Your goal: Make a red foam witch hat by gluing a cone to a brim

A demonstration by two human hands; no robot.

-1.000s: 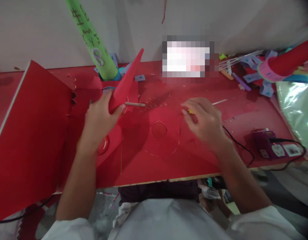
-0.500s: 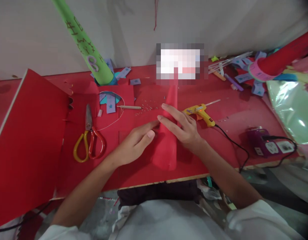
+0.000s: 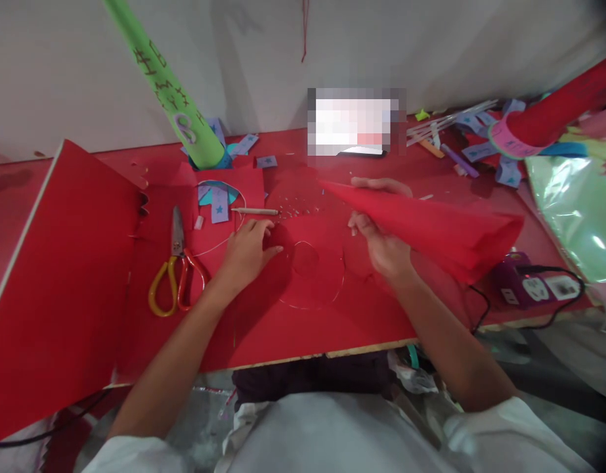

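Observation:
My right hand [image 3: 389, 253] grips a red paper cone [image 3: 431, 220], which is tilted on its side. Its narrow tip points left and its wide end right. Some fingers of that hand show beyond the cone's far side. My left hand [image 3: 248, 253] is empty, its fingers bent and the thumb apart, low over the red tabletop. Just beyond its fingertips lies a thin wooden pencil-like stick [image 3: 256, 211], with a pale string looping nearby. Between my hands a flat red paper ring [image 3: 315, 289] with a small round centre lies on the table.
Scissors [image 3: 178, 263] lie left of my left hand, beside a standing red board [image 3: 51, 282]. A green cone [image 3: 199, 138] stands at the back. To the right are a purple power adapter [image 3: 519, 282], a clear plastic-wrapped sheet [image 3: 578, 217] and another red cone [image 3: 563, 118].
My right hand has swung the cone from upright in the middle to the right and tilted it. My left hand has come off the cone and moved left. The flat ring is uncovered; the glue gun is hidden.

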